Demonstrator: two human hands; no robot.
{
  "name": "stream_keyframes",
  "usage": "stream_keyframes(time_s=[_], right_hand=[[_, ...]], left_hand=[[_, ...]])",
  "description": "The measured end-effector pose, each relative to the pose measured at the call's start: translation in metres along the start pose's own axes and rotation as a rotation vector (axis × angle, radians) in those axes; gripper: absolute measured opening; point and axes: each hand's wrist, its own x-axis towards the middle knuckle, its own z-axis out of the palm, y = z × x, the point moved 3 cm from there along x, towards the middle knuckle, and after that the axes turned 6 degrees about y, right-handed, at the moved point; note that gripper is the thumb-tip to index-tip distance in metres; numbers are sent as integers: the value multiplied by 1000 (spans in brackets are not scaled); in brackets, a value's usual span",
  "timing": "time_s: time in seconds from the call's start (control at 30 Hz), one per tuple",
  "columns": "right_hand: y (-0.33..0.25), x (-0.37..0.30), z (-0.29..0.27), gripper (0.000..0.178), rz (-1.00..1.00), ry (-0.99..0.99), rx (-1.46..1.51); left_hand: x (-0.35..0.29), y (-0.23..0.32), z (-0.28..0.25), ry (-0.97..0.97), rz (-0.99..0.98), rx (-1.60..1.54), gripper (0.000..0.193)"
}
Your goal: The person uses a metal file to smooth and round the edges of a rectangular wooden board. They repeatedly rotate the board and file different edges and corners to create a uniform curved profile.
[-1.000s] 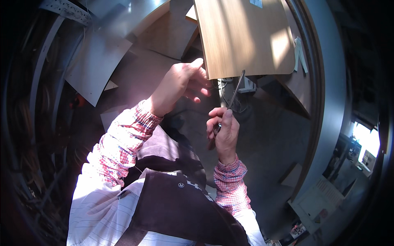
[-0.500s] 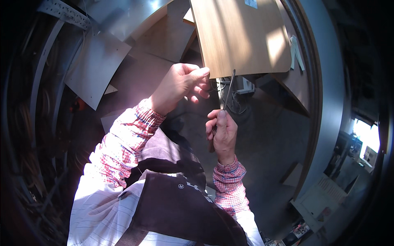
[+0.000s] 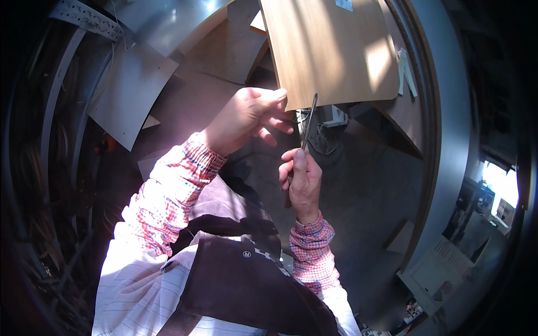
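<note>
A wood-grain board (image 3: 322,50) with a rounded right corner stretches away from me at the top. My left hand (image 3: 246,117) pinches its near left corner, the thumb tip at the edge and the lower fingers loosely curled beneath. In my right hand (image 3: 302,179) is a slim, dark metal file (image 3: 310,120) with a brown handle, most of which the fingers hide. The file points up and away from me. Its tip overlaps the board's near edge in view; whether they touch I cannot tell.
A white panel (image 3: 131,92) leans at the left by metal racking (image 3: 84,19). Pale strips (image 3: 404,73) lie right of the board. Below its near edge are cables and a white box (image 3: 336,116). A long curved-looking edge (image 3: 434,140) runs down the right.
The file and my right hand have shifted slightly left, and the file's blade has turned a little. My left hand stays at the corner, its lower fingers spread slightly more.
</note>
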Motion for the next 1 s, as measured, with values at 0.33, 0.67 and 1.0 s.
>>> stream_keyframes(time_s=[0.33,0.67,1.0], right_hand=[[-5,9,6,39,-25,-19,8],[-11,31,14,39,-27,40,361],[-29,56,35,46,80,33,462]], left_hand=[[-1,5,-1,41,-82,102,52],[30,29,-6,159,267,36,42],[70,21,15,256,521,-183,28]])
